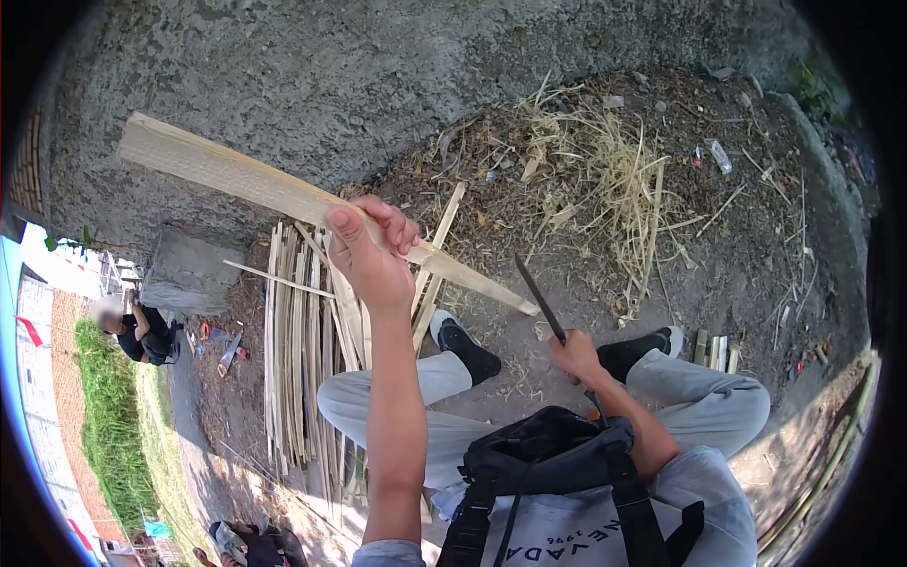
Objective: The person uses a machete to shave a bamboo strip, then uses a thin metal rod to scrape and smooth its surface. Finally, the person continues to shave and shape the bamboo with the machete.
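Observation:
My left hand [376, 255] is closed around the middle of a long, pale bamboo slat [222, 180], held at a slant out in front of me. The slat's wide end reaches up to the left, and its narrower end points down to the right. In my right hand [573, 359], close by my knee, is a knife [540, 295] gripped by the handle. Its long dark blade points up and forward, with the tip just right of the slat's lower end. Beneath my left forearm, a pile of split bamboo strips [288, 350] lies on the ground.
Bamboo shavings [614, 180] are heaped before a concrete wall [283, 76]. A black bag [548, 449] rests on my lap. Short bamboo pieces [718, 352] stand beside my right shoe. Another person [146, 331] sits at far left near a handsaw [230, 354]. A plastic bottle [721, 157] lies at right.

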The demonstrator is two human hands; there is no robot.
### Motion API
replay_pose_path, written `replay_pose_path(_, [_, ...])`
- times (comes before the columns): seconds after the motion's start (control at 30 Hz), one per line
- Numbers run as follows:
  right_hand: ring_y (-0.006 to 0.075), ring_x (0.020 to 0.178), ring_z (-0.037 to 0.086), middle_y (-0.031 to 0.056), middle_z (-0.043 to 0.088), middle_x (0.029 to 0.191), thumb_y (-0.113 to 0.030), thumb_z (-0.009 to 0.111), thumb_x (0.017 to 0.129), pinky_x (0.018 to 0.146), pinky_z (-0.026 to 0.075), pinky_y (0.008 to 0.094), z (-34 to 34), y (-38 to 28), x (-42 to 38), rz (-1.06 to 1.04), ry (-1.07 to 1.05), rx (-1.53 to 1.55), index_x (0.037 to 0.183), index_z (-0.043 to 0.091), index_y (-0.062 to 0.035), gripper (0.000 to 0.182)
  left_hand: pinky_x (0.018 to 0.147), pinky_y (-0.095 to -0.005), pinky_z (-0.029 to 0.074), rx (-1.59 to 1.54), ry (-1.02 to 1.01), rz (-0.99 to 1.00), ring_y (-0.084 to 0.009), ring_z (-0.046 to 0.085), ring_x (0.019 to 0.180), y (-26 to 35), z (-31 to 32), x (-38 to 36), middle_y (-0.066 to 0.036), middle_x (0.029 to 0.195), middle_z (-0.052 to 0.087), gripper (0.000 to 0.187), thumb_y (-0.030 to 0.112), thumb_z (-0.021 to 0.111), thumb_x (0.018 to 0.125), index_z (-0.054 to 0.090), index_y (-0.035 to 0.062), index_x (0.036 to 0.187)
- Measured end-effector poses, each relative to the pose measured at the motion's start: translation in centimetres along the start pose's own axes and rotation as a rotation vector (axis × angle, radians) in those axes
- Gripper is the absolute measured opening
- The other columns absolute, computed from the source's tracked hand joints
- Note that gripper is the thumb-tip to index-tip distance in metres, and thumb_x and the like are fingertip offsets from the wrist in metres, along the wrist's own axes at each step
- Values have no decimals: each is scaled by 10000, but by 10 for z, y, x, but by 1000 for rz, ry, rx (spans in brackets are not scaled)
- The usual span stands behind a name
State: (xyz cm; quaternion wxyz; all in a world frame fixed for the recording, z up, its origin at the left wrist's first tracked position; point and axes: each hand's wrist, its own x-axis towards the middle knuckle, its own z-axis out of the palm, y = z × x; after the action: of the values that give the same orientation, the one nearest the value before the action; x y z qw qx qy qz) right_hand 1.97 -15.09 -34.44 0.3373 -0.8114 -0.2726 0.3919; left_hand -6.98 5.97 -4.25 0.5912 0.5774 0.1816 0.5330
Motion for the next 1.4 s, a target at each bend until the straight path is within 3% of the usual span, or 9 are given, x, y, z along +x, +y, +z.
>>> replay_pose_path(0.17, [301,532,656,171,598,541,-360,617,883,550,503,422,-40,-11,-22,16,76,-30,704,603,48,446,760,-289,449,439,-215,86,-140,528,773,4,-5,7,-47,843,502,384,330,491,1007,425,36,1245])
replay_pose_path(0.2, [293,521,652,168,596,538,-356,619,884,540,502,418,-41,-4,-20,1,112,-37,710,603,50,442,835,-289,449,550,-273,32,-134,529,872,14,-2,2,-62,955,503,497,85,485,980,248,31,1413])
replay_pose_path(0.33, [259,477,634,156,590,526,-334,622,891,496,494,398,-57,7,-18,-16,195,-1,734,601,56,421,876,-310,451,657,-394,40,-150,507,946,17,-3,-9,-80,1040,466,746,-122,444,886,67,77,1497])
replay_pose_path(0.4, [234,440,616,142,586,515,-306,619,899,441,476,375,-72,1,-33,-55,235,58,742,590,58,397,872,-308,453,623,-393,-20,-147,505,929,27,-3,-13,-72,1019,469,731,-101,478,888,112,87,1492])
replay_pose_path(0.53, [352,539,634,217,581,549,-317,650,859,557,485,447,-94,21,-62,-15,377,44,703,591,81,431,862,-286,456,502,-360,-29,-134,497,909,28,-22,-16,-54,981,475,694,-51,591,874,233,90,1451])
replay_pose_path(0.8, [208,418,592,123,569,501,-279,638,887,414,458,356,-95,24,-71,96,374,243,650,557,43,409,778,-250,464,377,-43,101,-109,508,847,7,-34,-35,-19,943,491,545,84,756,826,402,35,1238])
replay_pose_path(1.0, [234,437,623,133,588,497,-308,647,885,436,483,364,-83,36,-57,72,389,181,636,566,45,439,793,-282,462,673,9,74,-130,540,866,4,-55,-31,-41,971,541,423,195,722,874,474,27,1173])
replay_pose_path(1.2, [201,409,593,105,559,481,-291,636,890,397,449,354,-79,29,-52,51,314,140,651,551,32,411,901,-287,449,558,-161,-30,-145,565,974,11,-46,-30,-84,1102,585,418,108,640,921,474,8,1291])
replay_pose_path(1.4, [204,409,593,102,557,476,-292,631,890,405,454,356,-75,35,-42,73,296,144,634,547,18,411,796,-257,488,494,-147,-144,-108,605,863,-4,-41,-21,-55,957,653,247,39,661,887,591,-27,1115])
